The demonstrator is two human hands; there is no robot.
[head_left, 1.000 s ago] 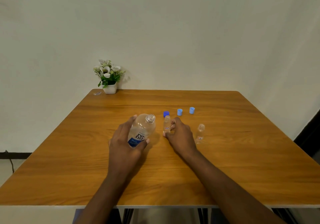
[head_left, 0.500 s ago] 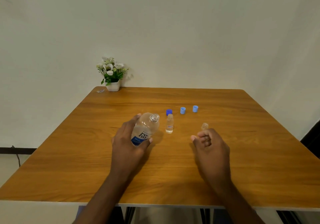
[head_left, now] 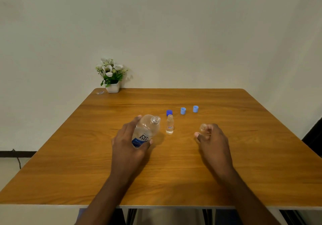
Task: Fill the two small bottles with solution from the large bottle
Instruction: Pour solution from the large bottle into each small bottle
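Wooden table [head_left: 69, 163] bears small bottle [head_left: 169, 125]; pale wall [head_left: 191, 33] behind

On table [head_left: 244, 155]: large bottle [head_left: 146, 130] at left; small bottle [head_left: 169, 124] just right of it; second small bottle [head_left: 203, 128] further right. Three caps [head_left: 183, 110] in a row behind them. Flower pot [head_left: 112, 87] at far-left corner.

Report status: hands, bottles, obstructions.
Left hand grips large bottle, uncapped, tilted. Right hand holds one small bottle. Other small bottle stands between. Caps behind, clear of path.
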